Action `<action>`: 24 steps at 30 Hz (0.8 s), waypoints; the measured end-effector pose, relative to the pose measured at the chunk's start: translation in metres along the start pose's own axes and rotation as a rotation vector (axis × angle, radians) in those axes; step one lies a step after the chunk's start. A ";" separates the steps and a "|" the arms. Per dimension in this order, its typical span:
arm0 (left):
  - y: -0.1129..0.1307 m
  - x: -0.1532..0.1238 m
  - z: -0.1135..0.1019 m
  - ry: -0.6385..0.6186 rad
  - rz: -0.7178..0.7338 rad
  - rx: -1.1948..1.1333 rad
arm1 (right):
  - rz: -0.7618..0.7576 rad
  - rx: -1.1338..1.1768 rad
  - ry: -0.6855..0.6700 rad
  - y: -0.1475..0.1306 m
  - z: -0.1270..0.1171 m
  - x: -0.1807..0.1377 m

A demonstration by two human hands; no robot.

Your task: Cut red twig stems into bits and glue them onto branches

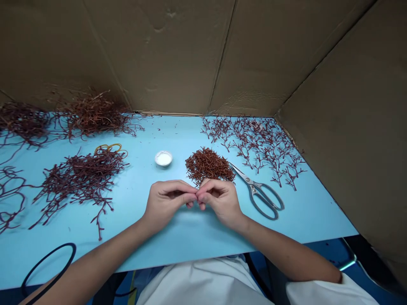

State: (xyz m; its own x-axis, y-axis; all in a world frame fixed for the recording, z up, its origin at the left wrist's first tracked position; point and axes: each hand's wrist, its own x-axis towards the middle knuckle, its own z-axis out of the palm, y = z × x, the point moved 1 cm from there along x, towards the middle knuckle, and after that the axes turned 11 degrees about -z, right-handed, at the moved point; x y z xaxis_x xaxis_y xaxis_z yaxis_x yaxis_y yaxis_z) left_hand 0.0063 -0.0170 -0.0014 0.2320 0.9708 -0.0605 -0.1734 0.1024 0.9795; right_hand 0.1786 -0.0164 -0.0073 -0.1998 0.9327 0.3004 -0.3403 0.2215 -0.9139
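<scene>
My left hand [171,199] and my right hand [219,199] meet over the near middle of the table, fingertips touching. Thumb and forefinger are pinched together on each hand. Whatever lies between the fingertips is too small or too hidden to make out. Just beyond them is a heap of short reddish-brown twig pieces [208,164], partly covered by my right hand. Grey-handled scissors [259,190] lie to the right of my right hand, blades slightly apart and pointing at the heap. A small white dish of white powder or paste [163,158] stands beyond my left hand.
Branched dark red twigs [257,140] are spread at the back right. A pile of dark twigs [84,176] lies left, with yellow rubber bands [110,149] behind it. Tangled brown stems [93,114] sit at the back left. Cardboard walls [178,55] stand behind and right.
</scene>
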 end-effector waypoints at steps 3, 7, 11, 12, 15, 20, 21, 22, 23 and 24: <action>0.011 -0.013 0.008 0.217 0.224 0.158 | -0.251 -0.311 0.061 -0.014 0.006 -0.005; 0.021 -0.034 0.022 0.361 0.457 0.333 | -0.409 -0.505 -0.027 -0.029 0.019 -0.015; 0.015 -0.046 0.040 0.131 0.546 0.378 | -0.355 -0.496 -0.169 -0.030 0.039 -0.032; 0.012 -0.047 0.043 0.101 0.541 0.361 | -0.332 -0.488 -0.154 -0.029 0.044 -0.037; 0.005 -0.051 0.054 0.083 0.506 0.293 | -0.253 -0.439 -0.120 -0.028 0.055 -0.048; -0.004 -0.068 0.063 0.139 0.375 0.171 | -0.268 -0.372 -0.170 -0.031 0.060 -0.049; -0.004 -0.070 0.063 0.149 0.355 0.154 | -0.282 -0.367 -0.184 -0.031 0.061 -0.048; -0.003 -0.072 0.062 0.150 0.342 0.144 | -0.292 -0.365 -0.193 -0.031 0.062 -0.047; -0.001 -0.072 0.061 0.147 0.345 0.135 | -0.297 -0.367 -0.200 -0.030 0.063 -0.047; 0.002 -0.071 0.058 0.147 0.357 0.125 | -0.298 -0.374 -0.211 -0.030 0.065 -0.047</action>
State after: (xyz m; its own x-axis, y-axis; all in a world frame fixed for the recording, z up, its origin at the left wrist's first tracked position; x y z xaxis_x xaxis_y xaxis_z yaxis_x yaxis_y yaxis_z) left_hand 0.0453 -0.0987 0.0158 0.0376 0.9622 0.2698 -0.0983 -0.2652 0.9592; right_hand 0.1385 -0.0851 0.0235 -0.3380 0.7448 0.5754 -0.0664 0.5909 -0.8040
